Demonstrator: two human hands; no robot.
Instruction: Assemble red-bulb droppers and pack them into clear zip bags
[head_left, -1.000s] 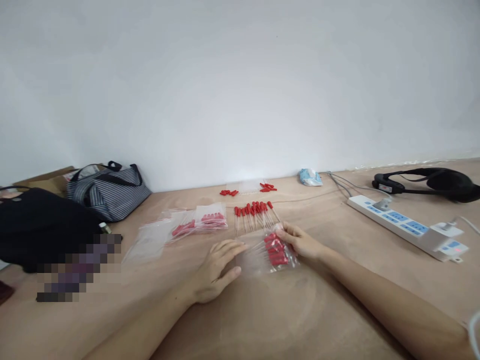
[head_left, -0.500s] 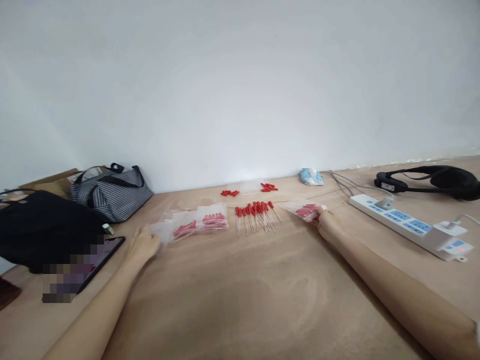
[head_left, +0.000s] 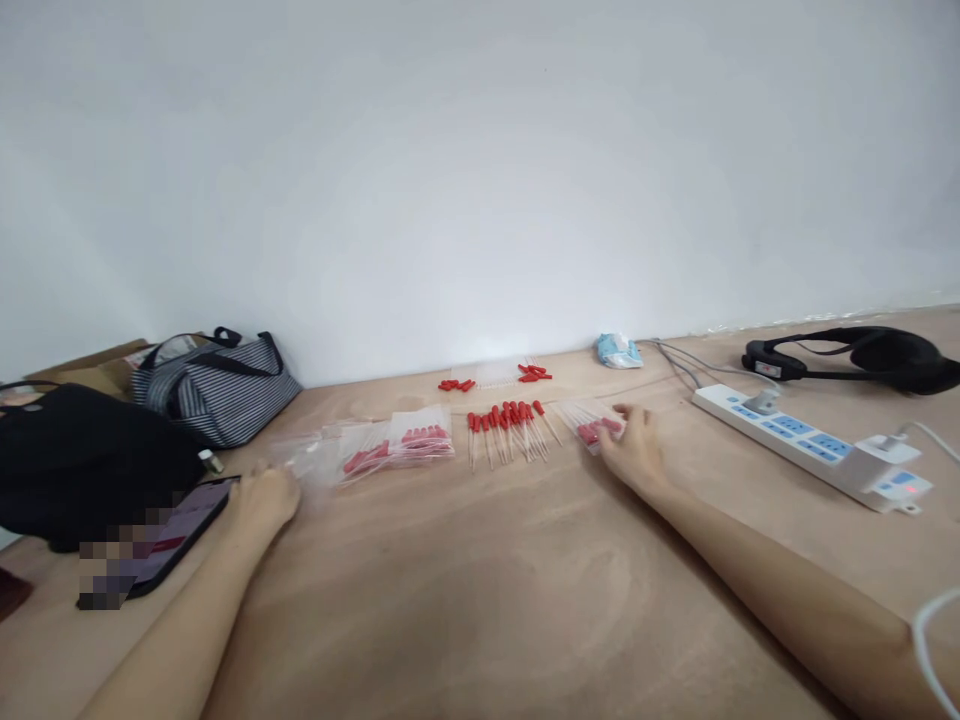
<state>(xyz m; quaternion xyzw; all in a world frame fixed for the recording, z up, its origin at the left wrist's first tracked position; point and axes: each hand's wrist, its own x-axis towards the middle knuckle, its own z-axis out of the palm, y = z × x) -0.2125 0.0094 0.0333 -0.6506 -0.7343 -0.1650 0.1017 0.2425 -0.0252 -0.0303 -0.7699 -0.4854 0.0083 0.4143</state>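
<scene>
My left hand (head_left: 268, 495) is at the left, its curled fingers against a clear plastic bag (head_left: 311, 460); motion blurs them. Beside that bag lie stacked clear bags (head_left: 424, 437) with red-capped sticks inside. Several loose red-capped droppers (head_left: 510, 418) with thin pale stems are spread in the middle of the table. My right hand (head_left: 636, 448) rests at the right edge of a clear bag (head_left: 589, 425) holding red-capped pieces, its fingers apart over the bag. Farther back, small red caps (head_left: 457, 385) and more red pieces (head_left: 535, 373) lie near the wall.
A phone (head_left: 184, 530), a small bottle (head_left: 211, 461), a black bag (head_left: 82, 460) and a striped bag (head_left: 225, 390) stand left. At right are a blue packet (head_left: 619, 350), a power strip (head_left: 795, 440) with cables and a black headset (head_left: 847, 358).
My right hand has loosened its fingers, and its bag now lies flatter on the table. My left hand has moved slightly left and down, with clear plastic stretched out beside it.
</scene>
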